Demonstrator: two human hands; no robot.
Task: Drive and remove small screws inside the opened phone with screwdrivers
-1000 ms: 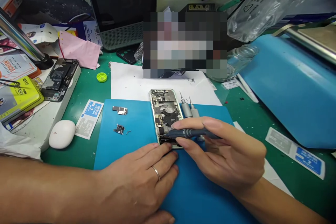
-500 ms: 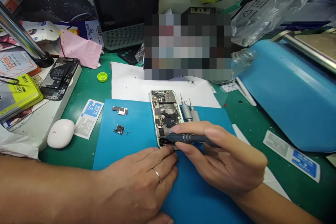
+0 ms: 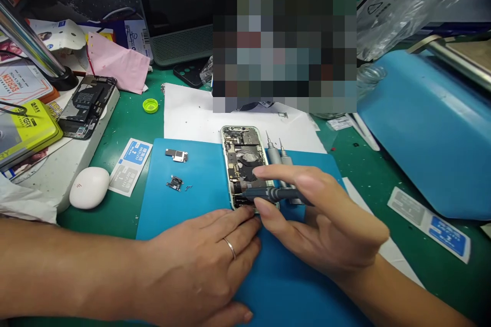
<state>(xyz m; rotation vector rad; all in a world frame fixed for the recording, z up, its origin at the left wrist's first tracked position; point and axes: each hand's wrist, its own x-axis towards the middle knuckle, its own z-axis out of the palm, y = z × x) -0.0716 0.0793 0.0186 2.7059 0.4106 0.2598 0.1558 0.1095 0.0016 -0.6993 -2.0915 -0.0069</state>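
An opened smartphone (image 3: 247,156) lies screen-off on a blue mat (image 3: 199,163), its circuit boards and battery exposed. My right hand (image 3: 326,214) holds a dark grey screwdriver (image 3: 274,194) almost level over the phone's lower end, its thin tip pointing left. The index finger is raised above the handle, while the thumb stays at its near side. Flat on the mat, my left hand (image 3: 199,260) has its fingertips against the phone's bottom edge; a ring is on one finger. Two grey screwdrivers (image 3: 274,156) lie right of the phone, partly behind my right hand.
Left on the mat are a metal shield plate (image 3: 177,155), a small dark module (image 3: 175,183) and tiny pieces (image 3: 188,187). A white rounded case (image 3: 89,187), a wipe packet (image 3: 130,167) and another opened phone (image 3: 88,107) are farther left. White paper (image 3: 187,112) lies behind.
My right index finger has lifted off the screwdriver's handle. The screwdriver and my left hand stay nearly in place; the whole view has shifted slightly.
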